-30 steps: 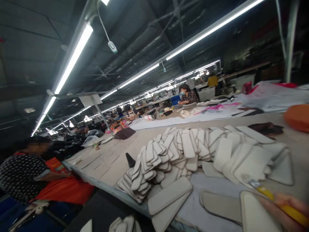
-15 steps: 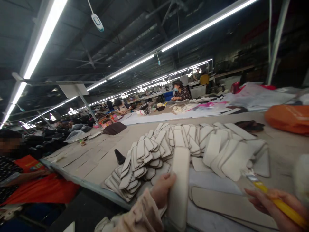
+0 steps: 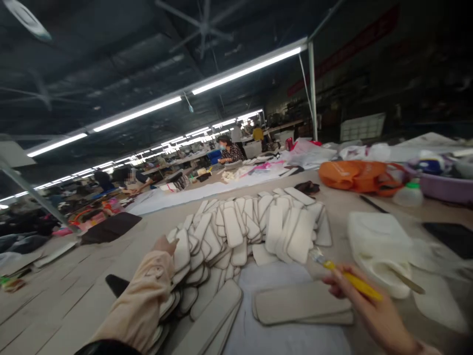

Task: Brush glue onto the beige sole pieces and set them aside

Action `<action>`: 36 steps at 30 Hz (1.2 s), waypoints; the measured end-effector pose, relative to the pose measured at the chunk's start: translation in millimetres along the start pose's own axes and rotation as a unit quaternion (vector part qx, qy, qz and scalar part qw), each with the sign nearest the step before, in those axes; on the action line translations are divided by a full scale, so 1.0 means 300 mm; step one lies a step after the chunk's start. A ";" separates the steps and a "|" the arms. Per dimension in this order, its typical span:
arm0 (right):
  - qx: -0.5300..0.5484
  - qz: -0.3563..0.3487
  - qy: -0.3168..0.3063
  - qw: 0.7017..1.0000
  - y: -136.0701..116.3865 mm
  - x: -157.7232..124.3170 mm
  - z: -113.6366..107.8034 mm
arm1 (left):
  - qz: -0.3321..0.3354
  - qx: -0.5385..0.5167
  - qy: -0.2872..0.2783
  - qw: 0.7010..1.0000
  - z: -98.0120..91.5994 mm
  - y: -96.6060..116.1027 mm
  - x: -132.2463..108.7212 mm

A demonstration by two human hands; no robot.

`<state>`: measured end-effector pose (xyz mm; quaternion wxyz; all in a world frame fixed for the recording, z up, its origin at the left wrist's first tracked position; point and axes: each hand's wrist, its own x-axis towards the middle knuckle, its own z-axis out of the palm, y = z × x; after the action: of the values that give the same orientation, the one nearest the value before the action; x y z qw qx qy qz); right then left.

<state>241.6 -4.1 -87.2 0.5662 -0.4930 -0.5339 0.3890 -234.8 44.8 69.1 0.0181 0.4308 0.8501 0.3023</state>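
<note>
My left hand [image 3: 166, 245] is at the left end of a heap of pale rounded panels [image 3: 233, 224]. Its fingers close on the edge of one pale panel [image 3: 182, 250] lying among the others; the fingers are partly hidden. In my right hand [image 3: 356, 291] is a paintbrush [image 3: 353, 282] with a yellow handle, its bristles pointing toward the heap's right side. Longer panels [image 3: 303, 301] lie stacked on a whitish sheet [image 3: 275, 278] between my hands. Another pair of long panels [image 3: 210, 323] slants at the front.
Right of the brush stands a cut-open white plastic jug [image 3: 380, 241] with a stick in it. Behind are an orange bag [image 3: 358, 175] and a purple basin [image 3: 447, 185]. A dark pointed object [image 3: 116, 285] lies beside my left sleeve. Co-workers sit farther back.
My left hand has moved from the front, with a long panel upright in it, to the heap's left end. My view has turned right. The brush stays in my right hand.
</note>
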 end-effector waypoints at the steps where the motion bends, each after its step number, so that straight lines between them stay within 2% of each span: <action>1: -0.003 -0.007 0.004 1.000 -0.012 -0.003 -0.008 | 0.015 0.027 -0.014 0.999 0.027 0.000 -0.028; 3: 0.002 -0.024 0.008 1.000 -0.030 0.002 -0.024 | 0.090 0.044 -0.056 0.993 0.111 0.003 -0.131; 4: 0.007 -0.034 0.020 0.999 -0.035 0.010 -0.033 | 0.155 0.044 -0.080 0.984 0.162 0.005 -0.206; 6: 0.006 -0.041 0.051 0.998 -0.041 0.033 -0.061 | 0.299 0.018 -0.127 0.946 0.263 0.006 -0.383; 7: 0.003 -0.041 0.072 0.997 -0.045 0.046 -0.081 | 0.343 0.002 -0.144 0.928 0.311 0.001 -0.475; 10: -0.023 -0.053 0.148 0.987 -0.063 0.074 -0.164 | 0.413 -0.031 -0.180 0.892 0.439 -0.034 -0.693; 12: -0.055 -0.072 0.204 0.975 -0.077 0.083 -0.230 | 0.442 -0.042 -0.164 0.881 0.513 -0.065 -0.761; 16: -0.121 -0.095 0.277 0.949 -0.085 0.078 -0.346 | 0.507 -0.051 -0.123 0.852 0.612 -0.100 -0.761; 19: -0.166 -0.093 0.255 0.948 -0.073 0.070 -0.386 | 0.539 -0.047 -0.099 0.835 0.630 -0.107 -0.740; 21: -0.208 -0.088 0.219 0.949 -0.059 0.068 -0.389 | 0.551 -0.048 -0.080 0.829 0.624 -0.111 -0.737; 23: -0.287 -0.074 0.185 0.937 -0.044 0.069 -0.380 | 0.556 -0.052 -0.065 0.827 0.616 -0.115 -0.742; 27: -0.454 -0.026 0.127 0.882 -0.019 0.080 -0.350 | 0.556 -0.067 -0.039 0.827 0.612 -0.120 -0.749; 31: -0.530 0.002 0.091 0.843 0.009 0.096 -0.322 | 0.557 -0.081 -0.021 0.826 0.617 -0.113 -0.751; 33: -0.531 0.017 0.076 0.844 0.019 0.103 -0.315 | 0.557 -0.082 -0.017 0.827 0.616 -0.108 -0.754; 36: -0.494 0.029 0.075 0.866 0.020 0.104 -0.320 | 0.553 -0.082 -0.015 0.829 0.610 -0.106 -0.760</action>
<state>340.9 13.7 -80.7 0.2757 -0.7510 -0.5977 0.0526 -61.1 -47.7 -149.7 -0.1044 0.8301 0.4416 0.3241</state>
